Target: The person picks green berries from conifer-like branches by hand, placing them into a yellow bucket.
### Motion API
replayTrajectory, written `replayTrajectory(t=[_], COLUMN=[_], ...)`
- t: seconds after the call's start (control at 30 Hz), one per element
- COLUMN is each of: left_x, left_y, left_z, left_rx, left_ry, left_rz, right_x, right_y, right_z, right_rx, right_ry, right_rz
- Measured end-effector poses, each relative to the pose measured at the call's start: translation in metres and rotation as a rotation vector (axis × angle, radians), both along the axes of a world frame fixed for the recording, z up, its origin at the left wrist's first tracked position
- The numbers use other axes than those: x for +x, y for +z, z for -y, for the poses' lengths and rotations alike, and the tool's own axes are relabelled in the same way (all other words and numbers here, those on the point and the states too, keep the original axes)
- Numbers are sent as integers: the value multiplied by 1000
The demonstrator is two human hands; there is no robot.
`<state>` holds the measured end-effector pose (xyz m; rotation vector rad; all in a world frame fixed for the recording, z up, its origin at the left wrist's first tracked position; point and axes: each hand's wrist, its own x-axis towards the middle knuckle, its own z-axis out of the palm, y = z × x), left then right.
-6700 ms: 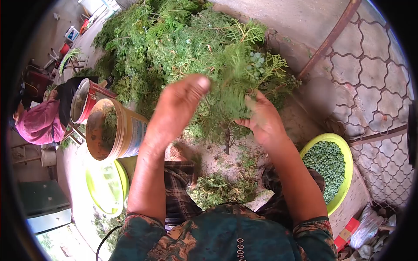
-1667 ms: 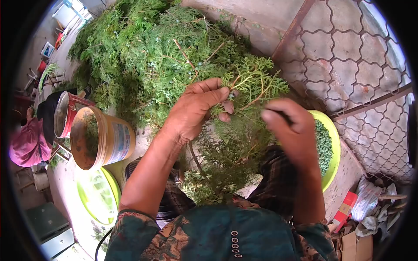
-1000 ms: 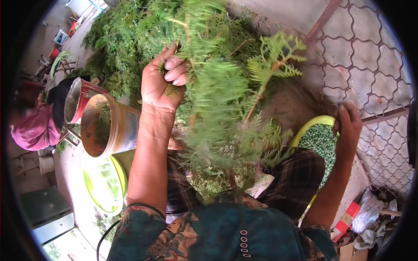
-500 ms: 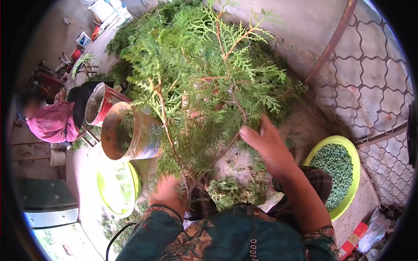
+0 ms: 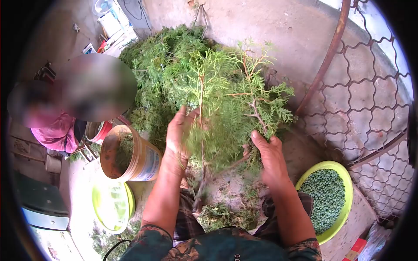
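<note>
A forked leafy evergreen branch [image 5: 201, 143] with scale-like green sprays stands upright before me, its lower end near my lap. My left hand [image 5: 179, 132] is closed about the left fork, its fingers partly hidden behind blurred foliage. On the right fork, my right hand [image 5: 271, 154] grips with the thumb in front and the fingers curled behind the leaves. To my right, a yellow-green basin [image 5: 349, 191] holds many small round green berries [image 5: 324, 198].
A big heap of evergreen cuttings [image 5: 152, 65] lies against the wall. Buckets [image 5: 148, 161] and another bright basin [image 5: 130, 200] stand left, near a person in pink [image 5: 54, 135]. Wire mesh [image 5: 361, 100] rises at right; clippings [image 5: 226, 216] lie between my knees.
My left hand has risen from low behind the branch to the left fork. My right hand has closed on the right fork. The view has shifted, and the branch sits more upright.
</note>
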<state>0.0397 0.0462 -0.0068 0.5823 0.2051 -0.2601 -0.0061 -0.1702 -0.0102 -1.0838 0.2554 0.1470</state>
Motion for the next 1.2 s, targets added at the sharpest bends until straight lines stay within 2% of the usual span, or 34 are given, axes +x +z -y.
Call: replayTrajectory(t=[0.1, 0.17, 0.2, 0.23, 0.3, 0.33, 0.37, 0.43, 0.5, 0.53, 0.63, 0.7, 0.77, 0.83, 0.87, 0.93, 0.97, 1.03, 1.07, 1.13, 1.2], left_x=[-11, -27, -38, -43, -47, -57, -67, -83, -94, -100, -117, -138, -187, -223, -230, -229, -220, -189, -176, -154, -140], left_y=[3, 2, 12, 9, 9, 6, 13, 21, 24, 28, 49, 82, 114, 164, 169, 161, 142, 115, 108, 111, 121], left_z=[-6, -3, 6, 8, 10, 27, 31, 37, 32, 25, -43, -106, -195, -192, -189, -177, -177, -136, -110, -57, -10], left_rx=[-31, 605, 713, 710, 935, 995, 831, 709, 502, 538, 305, 273, 232, 202, 212, 195, 224, 519, 563, 831, 1342], left_ry=[-84, -52, -149, -146, -694, -500, -581, -531, -342, -213, 96, 649, 858, 1370, 1380, 1361, 1130, 796, 671, 514, 517], left_rz=[80, 177, 188, 162, 178, 179, 118, 9, -54, -12, 43, 27, 486, 759, 770, 628, 564, 527, 551, 638, 734], right_x=[6, 11, 13, 14, 14, 16, 17, 18, 21, 22, 9, 5, -5, -12, -15, -15, -15, -17, -17, -16, -23], right_y=[-1, 2, -1, -2, 8, 8, 4, 0, -3, -6, 10, 18, 26, 30, 30, 29, 28, 26, 23, 27, 29], right_z=[11, 20, 23, 27, 28, 29, 32, 38, 37, 41, 49, 52, 52, 48, 47, 45, 42, 45, 50, 68, 97], right_rx=[-26, -52, -68, -78, -27, -19, -33, -39, -221, -144, 41, -110, -188, -181, -206, -250, -267, -246, -245, -287, -356], right_ry=[-72, -46, -88, -98, -124, -112, -128, -129, -161, -90, 39, 17, 42, 79, 95, 114, 102, 81, 51, -20, -113], right_rz=[39, 34, 94, 113, 76, 74, 86, 87, 288, 267, 225, 257, 288, 321, 315, 284, 276, 303, 318, 332, 297])
